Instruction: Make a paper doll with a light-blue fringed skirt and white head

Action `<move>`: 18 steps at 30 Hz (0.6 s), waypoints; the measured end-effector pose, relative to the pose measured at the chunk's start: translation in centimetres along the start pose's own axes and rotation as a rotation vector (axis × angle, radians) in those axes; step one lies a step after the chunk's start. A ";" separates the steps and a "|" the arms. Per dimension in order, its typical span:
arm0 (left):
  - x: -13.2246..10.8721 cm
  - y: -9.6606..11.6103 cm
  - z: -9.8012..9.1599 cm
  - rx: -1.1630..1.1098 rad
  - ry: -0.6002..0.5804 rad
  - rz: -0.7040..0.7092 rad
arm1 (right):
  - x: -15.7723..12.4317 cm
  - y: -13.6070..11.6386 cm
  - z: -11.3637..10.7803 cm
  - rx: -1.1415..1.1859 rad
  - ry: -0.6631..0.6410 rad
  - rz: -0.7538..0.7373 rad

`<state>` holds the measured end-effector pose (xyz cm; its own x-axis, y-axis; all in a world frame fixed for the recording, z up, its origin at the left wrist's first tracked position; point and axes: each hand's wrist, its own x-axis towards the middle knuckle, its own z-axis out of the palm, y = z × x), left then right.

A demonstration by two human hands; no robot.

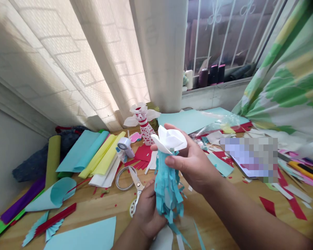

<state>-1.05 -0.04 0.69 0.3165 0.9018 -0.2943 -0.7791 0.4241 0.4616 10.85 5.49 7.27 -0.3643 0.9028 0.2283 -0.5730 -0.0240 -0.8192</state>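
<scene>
Upright in front of me is a paper craft (pixel 166 180) with layers of blue fringe down its body and white paper petals (pixel 169 139) on top. My left hand (pixel 149 210) is wrapped round its lower part from the left, its fingers partly hidden behind the fringe. Higher up, my right hand (pixel 195 159) holds the craft just under the petals, with the thumb in front and the other fingers behind. Beside my left hand lie silver scissors (pixel 137 184) and a roll of tape (pixel 132 207). Farther back stands a similar craft (pixel 146 130) in white paper with red spots.
Rolled blue (pixel 79 152) and yellow paper (pixel 104 152) lie at the left, near a small white-and-grey device (pixel 125 147). A blue sheet (pixel 85 236) is at the front. On the right are red scraps (pixel 268 205), a blurred-out phone-like device (pixel 242 159) and a yellow cutter (pixel 303 170).
</scene>
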 end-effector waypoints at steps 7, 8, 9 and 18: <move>0.4 0.3 -0.9 -0.152 -0.116 -0.037 | 0.3 -0.3 0.0 0.104 0.059 0.026; 0.4 0.5 -1.0 -0.171 -0.129 -0.031 | 0.4 -0.3 0.0 0.116 0.069 0.020; 0.3 0.6 -1.1 -0.181 -0.132 -0.017 | 0.4 -0.2 -0.1 0.124 0.084 0.011; 0.2 0.2 -1.0 -0.164 0.015 0.132 | 1.3 0.3 -0.2 -0.007 0.283 -0.155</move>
<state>-1.72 0.13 -0.10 0.1982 0.9469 -0.2534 -0.8913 0.2817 0.3553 10.36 6.72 7.19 -0.0538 0.9790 0.1964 -0.6003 0.1255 -0.7899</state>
